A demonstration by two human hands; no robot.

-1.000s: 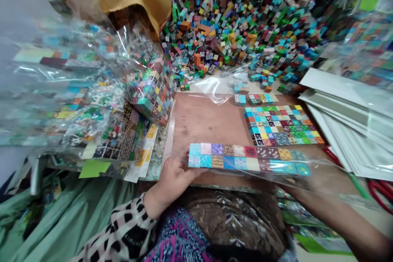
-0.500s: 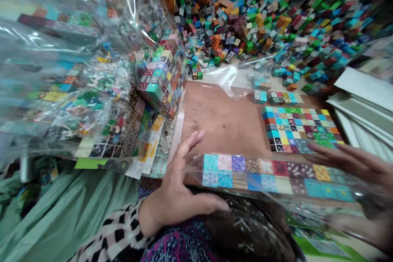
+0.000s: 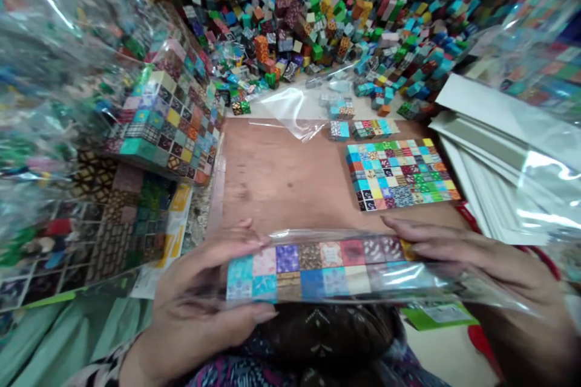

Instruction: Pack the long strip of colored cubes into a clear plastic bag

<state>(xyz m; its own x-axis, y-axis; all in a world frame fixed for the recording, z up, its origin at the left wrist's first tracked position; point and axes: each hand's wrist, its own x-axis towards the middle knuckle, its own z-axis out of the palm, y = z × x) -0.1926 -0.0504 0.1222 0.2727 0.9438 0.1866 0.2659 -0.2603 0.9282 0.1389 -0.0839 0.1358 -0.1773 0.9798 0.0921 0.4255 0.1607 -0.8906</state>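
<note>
A long block of small printed cubes (image 3: 313, 275), two rows showing on top, sits in a clear plastic bag (image 3: 436, 278) at the front edge of the board. My left hand (image 3: 204, 290) is closed round the left end of the bagged block, thumb on the near side and fingers on the far side. At the other end, my right hand (image 3: 476, 266) grips the bag and block, fingers along the far top edge; its thumb is hidden. Beyond them on the right lies a flat slab of cubes (image 3: 403, 175), apart from both hands.
Small rows of cubes (image 3: 372, 128) lie behind the slab. A big heap of loose cubes (image 3: 308, 18) fills the back. On the left stand bagged cube stacks (image 3: 167, 121); on the right, white boards (image 3: 490, 163). A loose clear bag (image 3: 290, 109) lies on the wooden board (image 3: 281, 175).
My left hand, spread open beside the block before, has closed on its left end. My right hand has come down onto the right end. The view has shifted to the right.
</note>
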